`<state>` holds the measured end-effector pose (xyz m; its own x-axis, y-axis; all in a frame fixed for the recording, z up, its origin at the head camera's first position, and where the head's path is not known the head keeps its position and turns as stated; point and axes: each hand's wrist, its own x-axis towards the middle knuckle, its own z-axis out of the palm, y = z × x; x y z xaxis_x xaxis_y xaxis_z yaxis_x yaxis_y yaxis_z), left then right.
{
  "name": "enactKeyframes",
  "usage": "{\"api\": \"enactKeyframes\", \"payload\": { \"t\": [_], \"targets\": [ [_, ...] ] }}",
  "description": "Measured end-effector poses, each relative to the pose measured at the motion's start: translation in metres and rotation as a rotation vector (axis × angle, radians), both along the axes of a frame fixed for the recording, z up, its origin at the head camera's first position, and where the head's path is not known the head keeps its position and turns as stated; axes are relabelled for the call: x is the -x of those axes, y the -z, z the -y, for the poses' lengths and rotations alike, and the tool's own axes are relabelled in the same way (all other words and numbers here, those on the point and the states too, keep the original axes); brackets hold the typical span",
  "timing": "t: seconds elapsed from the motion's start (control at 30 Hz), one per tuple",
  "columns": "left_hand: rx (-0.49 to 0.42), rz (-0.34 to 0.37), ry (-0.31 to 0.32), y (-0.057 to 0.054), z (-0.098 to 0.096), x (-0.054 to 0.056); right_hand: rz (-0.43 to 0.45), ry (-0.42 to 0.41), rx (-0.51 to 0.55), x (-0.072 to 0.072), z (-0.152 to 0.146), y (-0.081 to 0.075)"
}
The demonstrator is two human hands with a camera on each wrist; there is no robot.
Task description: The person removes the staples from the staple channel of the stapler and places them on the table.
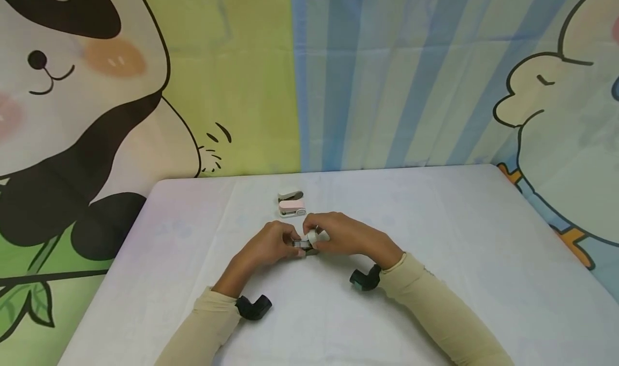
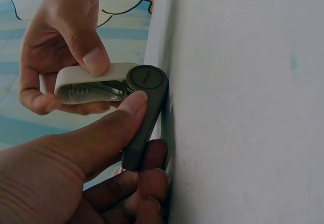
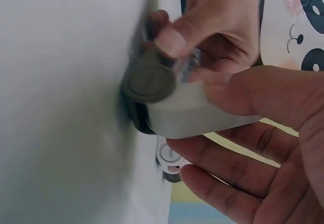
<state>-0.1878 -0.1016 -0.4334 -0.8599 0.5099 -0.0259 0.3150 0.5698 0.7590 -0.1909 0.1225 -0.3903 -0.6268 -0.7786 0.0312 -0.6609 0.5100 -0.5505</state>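
A small stapler (image 1: 317, 236) is spread wide at its round hinge, held between both hands just above the table. My left hand (image 1: 271, 242) pinches its dark grey arm (image 2: 142, 133) between thumb and fingers. With thumb and fingertips, my right hand (image 1: 348, 234) grips the white arm (image 3: 187, 112). Inside the white arm, a metal spring and strip show in the left wrist view. A metal staple channel (image 1: 302, 244) faces up between the hands in the head view. Whether staples lie in it is too small to tell.
Just beyond the hands, a pink stapler (image 1: 292, 207) and a white and grey stapler (image 1: 289, 195) lie close together on the white table (image 1: 411, 221). A printed cartoon curtain (image 1: 377, 76) hangs behind the table. Black wrist cameras (image 1: 253, 307) stick out from both sleeves.
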Motion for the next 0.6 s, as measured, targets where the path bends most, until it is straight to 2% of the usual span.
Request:
{"api": "enactKeyframes", "payload": {
  "t": [0.13, 0.27, 0.43, 0.6],
  "targets": [
    [0.045, 0.030, 0.010, -0.002, 0.000, 0.000, -0.006, 0.011, -0.033, 0.001, -0.005, -0.009],
    [0.032, 0.056, 0.015, -0.002, -0.001, 0.000, -0.020, 0.056, -0.081, 0.004, -0.011, -0.013],
    [-0.024, 0.106, -0.004, 0.000, 0.000, 0.000, 0.005, 0.124, -0.138, 0.010, -0.020, -0.011],
    [-0.042, 0.081, 0.010, 0.003, 0.001, 0.000, 0.038, 0.143, -0.198, 0.015, -0.026, -0.007]
  ]
}}
